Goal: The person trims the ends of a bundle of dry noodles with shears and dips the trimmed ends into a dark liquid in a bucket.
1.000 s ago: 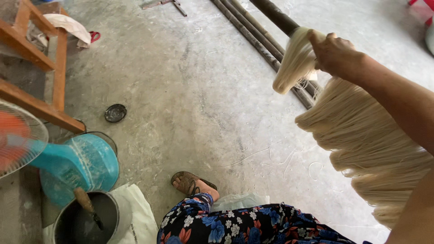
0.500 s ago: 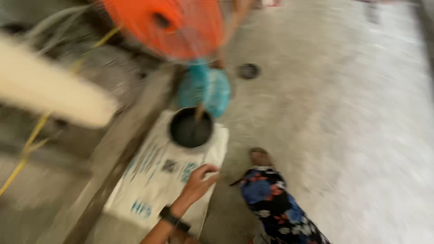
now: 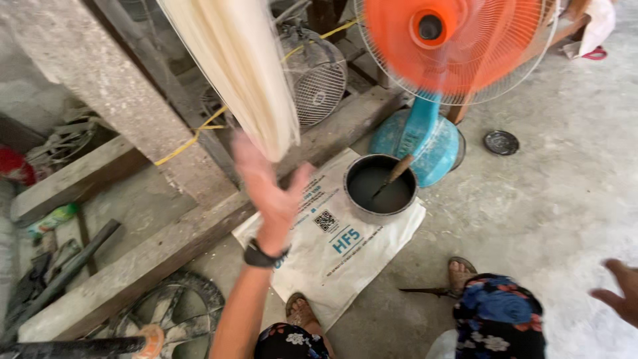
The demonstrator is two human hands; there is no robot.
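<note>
Noodle bundle [image 3: 232, 66] top cropped, left hand [image 3: 269, 186] blurred

A rough workshop; bare concrete floor [image 3: 531, 199], worn timber beams [image 3: 166, 246], standing fan [image 3: 458, 46], hanging noodle strands [image 3: 232, 66].

Left hand [image 3: 269, 189] raised on an extended forearm, palm open, fingers spread and blurred, a dark band around the wrist. Right hand [image 3: 621, 291] low at the frame's edge, fingers loosely curled, holding nothing.

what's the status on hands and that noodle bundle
Left hand open, raised just under hanging pale noodle bundle. Right hand open, off to the side. Spinning orange fan close by.
</note>
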